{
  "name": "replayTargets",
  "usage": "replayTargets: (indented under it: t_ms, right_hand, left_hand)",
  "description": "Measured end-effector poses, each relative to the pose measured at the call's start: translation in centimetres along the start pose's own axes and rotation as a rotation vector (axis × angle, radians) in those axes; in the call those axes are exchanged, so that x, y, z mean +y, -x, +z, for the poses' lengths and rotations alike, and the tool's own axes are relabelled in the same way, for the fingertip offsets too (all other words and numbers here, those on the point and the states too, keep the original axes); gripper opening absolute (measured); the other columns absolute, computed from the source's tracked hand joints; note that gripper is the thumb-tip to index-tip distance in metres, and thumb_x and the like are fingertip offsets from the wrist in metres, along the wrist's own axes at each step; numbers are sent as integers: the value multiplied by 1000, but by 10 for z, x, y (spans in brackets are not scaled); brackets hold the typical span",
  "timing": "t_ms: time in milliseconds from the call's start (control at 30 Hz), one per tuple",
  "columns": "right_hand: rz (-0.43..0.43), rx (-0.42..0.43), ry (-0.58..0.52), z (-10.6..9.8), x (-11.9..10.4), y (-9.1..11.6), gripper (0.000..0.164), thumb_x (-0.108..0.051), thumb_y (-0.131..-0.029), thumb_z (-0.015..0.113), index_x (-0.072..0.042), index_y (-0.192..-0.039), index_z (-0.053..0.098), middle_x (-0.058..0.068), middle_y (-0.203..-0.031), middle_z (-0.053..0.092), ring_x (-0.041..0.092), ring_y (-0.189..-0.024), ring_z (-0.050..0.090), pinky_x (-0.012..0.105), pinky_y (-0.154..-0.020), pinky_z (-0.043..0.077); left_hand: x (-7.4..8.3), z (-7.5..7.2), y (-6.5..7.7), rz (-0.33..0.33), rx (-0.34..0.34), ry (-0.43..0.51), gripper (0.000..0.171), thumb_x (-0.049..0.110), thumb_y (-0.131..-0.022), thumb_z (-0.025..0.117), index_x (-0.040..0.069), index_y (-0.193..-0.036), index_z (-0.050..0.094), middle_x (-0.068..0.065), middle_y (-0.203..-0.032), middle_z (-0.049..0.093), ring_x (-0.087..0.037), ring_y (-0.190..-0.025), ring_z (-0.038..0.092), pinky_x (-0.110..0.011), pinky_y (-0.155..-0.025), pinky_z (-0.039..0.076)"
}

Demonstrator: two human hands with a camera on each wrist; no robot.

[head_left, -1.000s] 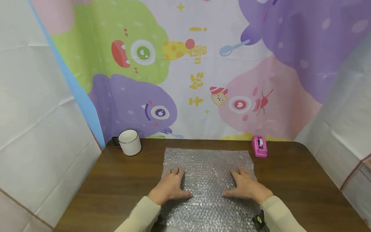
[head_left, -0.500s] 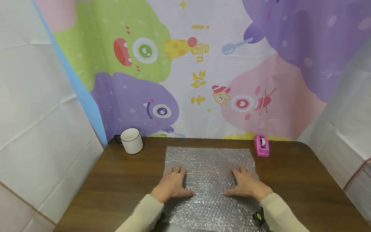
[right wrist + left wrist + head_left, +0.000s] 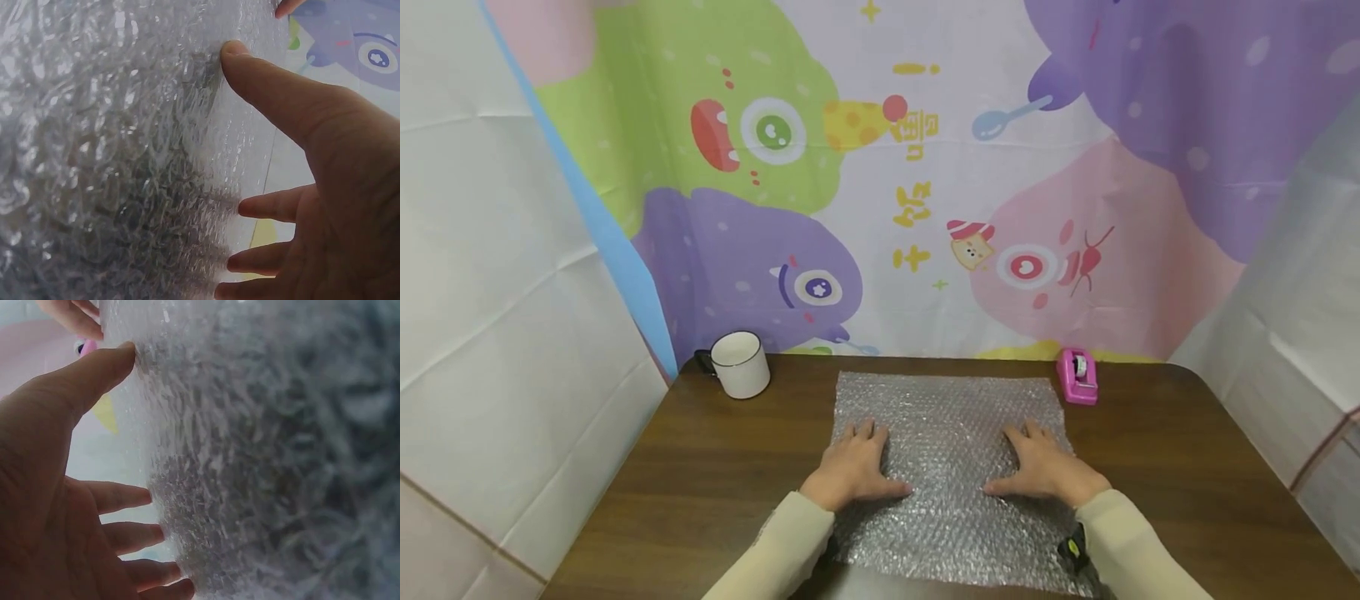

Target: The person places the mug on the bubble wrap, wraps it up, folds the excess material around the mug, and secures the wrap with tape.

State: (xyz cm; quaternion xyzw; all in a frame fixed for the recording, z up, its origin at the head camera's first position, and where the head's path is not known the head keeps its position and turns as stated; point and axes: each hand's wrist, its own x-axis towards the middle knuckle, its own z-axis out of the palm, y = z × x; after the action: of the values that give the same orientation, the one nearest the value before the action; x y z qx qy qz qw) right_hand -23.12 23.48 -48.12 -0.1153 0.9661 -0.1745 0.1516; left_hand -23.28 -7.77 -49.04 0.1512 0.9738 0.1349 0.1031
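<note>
A clear sheet of bubble wrap point(image 3: 951, 525) lies flat on the brown table in the head view. My left hand point(image 3: 853, 467) rests on its left part, fingers spread and pointing away, thumb reaching toward the middle. On the right part my right hand point(image 3: 1045, 467) rests likewise, its thumb pointing inward. In the left wrist view, the fingertips and thumb of the left hand point(image 3: 56, 469) touch the bubbled surface. The right wrist view has the right hand point(image 3: 331, 175) touching the sheet with spread fingertips. Neither hand grips anything.
A white mug point(image 3: 741, 367) with a black rim and handle stands at the table's back left. At the back right is a pink tape dispenser point(image 3: 1077, 377). The table point(image 3: 700, 483) backs onto a cartoon-printed cloth point(image 3: 917, 317), with pale sheeting on both sides.
Both hands and the bubble wrap have shifted slightly away from me and to the right. The sheet's near edge now shows on the table. Mug and tape dispenser stay in place.
</note>
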Motion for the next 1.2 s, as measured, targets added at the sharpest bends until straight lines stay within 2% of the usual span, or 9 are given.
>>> replayTargets:
  t_ms: [400, 833, 1200]
  right_hand:
    - [24, -17, 3, -1, 2, -1, 115, -67, -74, 82, 2, -155, 38, 43, -159, 20, 67, -144, 20, 82, -106, 29]
    - [28, -23, 6, 1, -2, 9, 116, -67, -72, 82, 1, -155, 38, 43, -159, 21, 67, -144, 22, 82, -106, 30]
    - [39, -21, 21, 3, -5, 18, 116, -68, -72, 82, -1, -156, 38, 43, -159, 21, 66, -144, 22, 83, -103, 32]
  left_hand:
    - [0, 2, 0, -18, -2, -27, 107, 73, -74, 77, 11, -155, 45, -20, -164, 36, -49, -149, 34, -65, -111, 43]
    - [3, 1, 11, -17, 1, -3, 110, 71, -70, 82, 8, -154, 46, -21, -162, 37, -52, -148, 35, -65, -111, 43]
    - [6, 1, 16, -10, -12, 1, 111, 71, -70, 82, 6, -153, 46, -23, -162, 37, -55, -146, 34, -66, -109, 44]
